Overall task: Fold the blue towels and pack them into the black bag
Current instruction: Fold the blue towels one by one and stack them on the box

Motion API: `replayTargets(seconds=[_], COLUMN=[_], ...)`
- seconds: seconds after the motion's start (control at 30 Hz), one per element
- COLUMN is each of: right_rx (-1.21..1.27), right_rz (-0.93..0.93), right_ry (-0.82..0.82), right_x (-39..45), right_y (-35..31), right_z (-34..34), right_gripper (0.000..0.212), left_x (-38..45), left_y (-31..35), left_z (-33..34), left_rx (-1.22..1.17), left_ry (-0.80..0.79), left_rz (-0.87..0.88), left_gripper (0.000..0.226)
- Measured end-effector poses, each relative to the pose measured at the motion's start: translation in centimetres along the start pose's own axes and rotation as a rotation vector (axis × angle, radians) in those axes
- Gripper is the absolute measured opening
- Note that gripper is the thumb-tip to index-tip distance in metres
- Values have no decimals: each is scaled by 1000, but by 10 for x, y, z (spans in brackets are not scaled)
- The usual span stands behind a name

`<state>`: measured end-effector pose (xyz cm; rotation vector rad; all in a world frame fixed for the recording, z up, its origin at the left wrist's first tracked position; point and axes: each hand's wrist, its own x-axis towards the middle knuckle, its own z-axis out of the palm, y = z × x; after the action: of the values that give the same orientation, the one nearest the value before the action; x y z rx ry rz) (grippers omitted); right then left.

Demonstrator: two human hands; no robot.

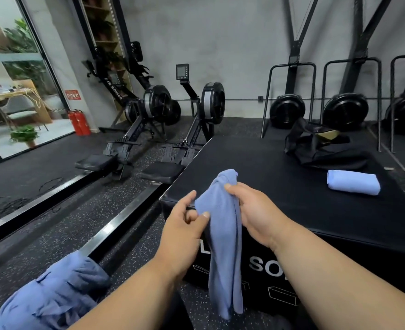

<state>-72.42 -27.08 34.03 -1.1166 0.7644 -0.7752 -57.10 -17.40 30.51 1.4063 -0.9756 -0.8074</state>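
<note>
At centre frame both hands pinch the top of a hanging blue towel (224, 234): left hand (184, 225) on its left edge, right hand (251, 210) clasping the bunched top. It looks light, limp and unslippery, best gripped at corners. A folded towel (353, 182) lies right on the worktop (280, 182), near the black bag (320, 148).

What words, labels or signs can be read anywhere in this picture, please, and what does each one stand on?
"AIR ROWER" on the slanted rail of the upright rowing machine.
"L" and "SO", cut off by the hanging blue towel and the right arm, on the front of the black box.
Red sign on the wall: white characters, too blurred to read.
Rower monitor: screen too small to read.
</note>
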Motion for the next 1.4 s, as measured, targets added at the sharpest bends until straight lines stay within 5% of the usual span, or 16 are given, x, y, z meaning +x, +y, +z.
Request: replayTargets(seconds=[0.37, 0.53, 0.93, 1.13, 1.4], right_rx=[47, 141, -7, 85, -219], right_rz=[8, -45, -99, -155, -211], right_ry=[55, 32, 288, 329, 323], right_x=[7, 6, 14, 21, 15], right_y=[2, -3, 5, 1, 24], right_z=[-43, -52, -61, -78, -70], right_gripper=[46, 49, 30, 39, 55], left_x=[49, 58, 62, 68, 67], left_y=[17, 12, -2, -3, -5], left_z=[-64, -71, -82, -93, -89], left_rx=[-139, -95, -167, -94, -102], left_ry=[266, 269, 287, 337, 295], left_rz=[112, 104, 59, -44, -200], left_gripper=[47, 32, 27, 30, 38])
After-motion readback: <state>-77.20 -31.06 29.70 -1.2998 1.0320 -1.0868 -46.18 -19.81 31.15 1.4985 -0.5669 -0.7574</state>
